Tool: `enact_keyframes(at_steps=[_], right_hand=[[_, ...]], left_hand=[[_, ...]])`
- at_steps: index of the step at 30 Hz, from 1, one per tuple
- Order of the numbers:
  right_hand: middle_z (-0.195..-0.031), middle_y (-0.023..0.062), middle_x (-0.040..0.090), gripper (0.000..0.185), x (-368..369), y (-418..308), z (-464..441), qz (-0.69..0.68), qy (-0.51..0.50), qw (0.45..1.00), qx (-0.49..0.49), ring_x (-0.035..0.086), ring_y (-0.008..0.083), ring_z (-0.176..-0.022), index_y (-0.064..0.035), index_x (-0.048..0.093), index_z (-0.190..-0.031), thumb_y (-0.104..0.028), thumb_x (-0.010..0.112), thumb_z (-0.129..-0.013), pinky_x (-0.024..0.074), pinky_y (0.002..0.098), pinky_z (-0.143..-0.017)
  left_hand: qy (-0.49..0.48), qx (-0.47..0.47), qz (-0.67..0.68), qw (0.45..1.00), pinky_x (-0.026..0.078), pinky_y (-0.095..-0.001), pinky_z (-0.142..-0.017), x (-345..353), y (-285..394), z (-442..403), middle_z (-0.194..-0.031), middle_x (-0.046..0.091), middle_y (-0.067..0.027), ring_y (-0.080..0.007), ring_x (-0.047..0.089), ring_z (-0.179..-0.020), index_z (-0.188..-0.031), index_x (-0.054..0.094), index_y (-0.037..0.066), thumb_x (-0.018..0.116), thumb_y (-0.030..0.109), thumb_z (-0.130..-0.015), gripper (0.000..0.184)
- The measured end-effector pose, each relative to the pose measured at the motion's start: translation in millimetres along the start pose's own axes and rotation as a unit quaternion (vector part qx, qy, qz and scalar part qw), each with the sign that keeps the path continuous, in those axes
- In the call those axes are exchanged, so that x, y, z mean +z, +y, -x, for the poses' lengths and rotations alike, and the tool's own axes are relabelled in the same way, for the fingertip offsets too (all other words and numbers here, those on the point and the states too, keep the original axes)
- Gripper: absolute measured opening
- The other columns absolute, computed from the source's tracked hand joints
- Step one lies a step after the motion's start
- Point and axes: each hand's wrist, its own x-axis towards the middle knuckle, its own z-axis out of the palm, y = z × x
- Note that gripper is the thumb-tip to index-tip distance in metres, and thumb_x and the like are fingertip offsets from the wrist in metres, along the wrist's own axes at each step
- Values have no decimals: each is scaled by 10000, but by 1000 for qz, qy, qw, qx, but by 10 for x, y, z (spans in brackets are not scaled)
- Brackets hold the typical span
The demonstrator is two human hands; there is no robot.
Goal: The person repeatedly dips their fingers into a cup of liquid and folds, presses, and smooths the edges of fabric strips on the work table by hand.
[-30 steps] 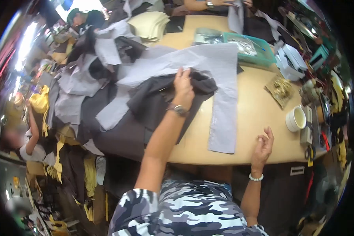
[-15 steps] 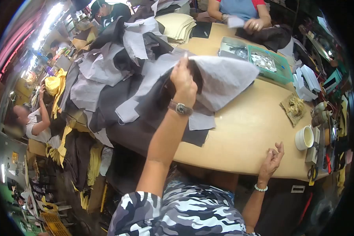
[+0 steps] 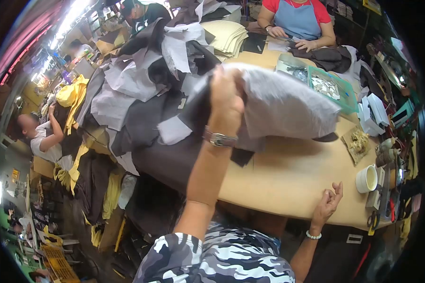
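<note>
My left hand (image 3: pixel 227 99), with a watch on its wrist, is raised over the table and closed on a piece of fabric (image 3: pixel 288 104). The piece is pale grey on the side I see and blurred by motion; a dark edge shows at its right end. Its gripped part is hidden behind my fingers. Beneath and left of that hand lie dark fabric pieces (image 3: pixel 146 115) and a small pale grey piece (image 3: pixel 174 129). My right hand (image 3: pixel 328 203), wearing a bead bracelet, hovers by the table's front edge, holding nothing, its fingers apart and slightly bent.
Cream sheets (image 3: pixel 224 37) are stacked at the back. A green tray (image 3: pixel 347 96) of small pieces stands beyond the fabric. On the right are a white cup (image 3: pixel 366 179) and scissors (image 3: pixel 373 220). Across the table (image 3: pixel 269 184) sits a person in a blue apron (image 3: pixel 295 21).
The held fabric has swung right and spread out over the table. My left hand has shifted slightly right in view. The person opposite has lowered a pale piece to the table.
</note>
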Motion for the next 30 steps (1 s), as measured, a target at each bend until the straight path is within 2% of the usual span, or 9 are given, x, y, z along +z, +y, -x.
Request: enact_keyframes(at_steps=[3, 5, 12, 13, 16, 17, 23, 25, 30], right_hand=[[-1252, 119, 473, 528, 19, 13, 4, -2, 5, 1000, 8, 503, 129, -838, -12, 308, -1426, 21, 439, -915, 449, 260, -735], [-1252, 115, 473, 532, 12, 34, -5, -6, 7, 1000, 9, 500, 127, -840, -16, 306, -1429, 21, 440, -915, 445, 262, -732], [-1265, 104, 450, 551, -8, 51, -6, 19, 5, 1000, 25, 469, 111, -847, -27, 273, -1444, 16, 448, -924, 422, 252, -785], [-1264, 104, 450, 551, -9, 57, -6, 28, 7, 999, 24, 468, 110, -850, -30, 274, -1445, 18, 447, -924, 421, 252, -781], [-1262, 98, 454, 539, 1, 94, -16, 65, 10, 998, 18, 468, 118, -868, -42, 283, -1445, 8, 446, -933, 414, 258, -773], [-1261, 96, 455, 536, -2, 61, -17, 76, 7, 997, 18, 469, 121, -872, -44, 286, -1445, 3, 447, -936, 414, 260, -774], [-1283, 120, 460, 562, 48, -29, -14, 107, 9, 994, 1, 444, 122, -805, -33, 277, -1451, -27, 461, -921, 407, 256, -706], [-1287, 121, 458, 560, 16, -24, -24, 107, 4, 994, 0, 448, 126, -820, -34, 276, -1452, -25, 459, -923, 408, 262, -722], [-1309, 133, 451, 552, 22, -10, -29, 101, 6, 995, -2, 489, 160, -900, -39, 263, -1455, -43, 462, -940, 421, 285, -799]], left_hand=[[-153, 314, -356, 867, 423, -305, -663, 168, 963, 179, -879, 542, -68, -192, 525, -753, -1097, 533, 4, 510, 13, -807, 290], [-91, 674, -591, 434, 461, -389, -824, 237, 1506, 102, -1054, 591, -173, -323, 583, -935, -1128, 559, -35, 490, 40, -781, 361], [-45, 784, -574, 233, 438, -355, -897, 844, 3346, -794, -1068, 600, -173, -279, 569, -1018, -1079, 560, 14, 518, -21, -834, 251], [-157, 734, -501, 431, 457, -346, -873, 901, 3375, -948, -1028, 619, -150, -263, 585, -980, -1039, 572, 23, 505, -48, -816, 243], [-46, 796, -549, 251, 465, -307, -890, 537, 4002, -1482, -980, 640, -146, -213, 602, -933, -1057, 603, 65, 461, -81, -833, 303], [-28, 760, -580, 291, 448, -307, -942, 359, 4119, -1634, -1131, 633, -135, -207, 590, -1061, -1086, 624, 118, 560, 96, -843, 252], [246, 171, -422, 856, 519, -309, -774, -1012, 3403, -2300, -1215, 510, -158, -285, 597, -913, -1193, 548, 1, 680, 95, -774, 450], [249, 202, -466, 825, 454, -441, -927, -1704, 3350, -2582, -1268, 461, -200, -346, 527, -1090, -1310, 425, -6, 734, 185, -764, 655], [114, 470, -593, 644, 424, -351, -966, -2078, 2817, -1127, -1343, 463, -207, -269, 511, -1178, -1379, 335, -61, 660, 139, -848, 654]])
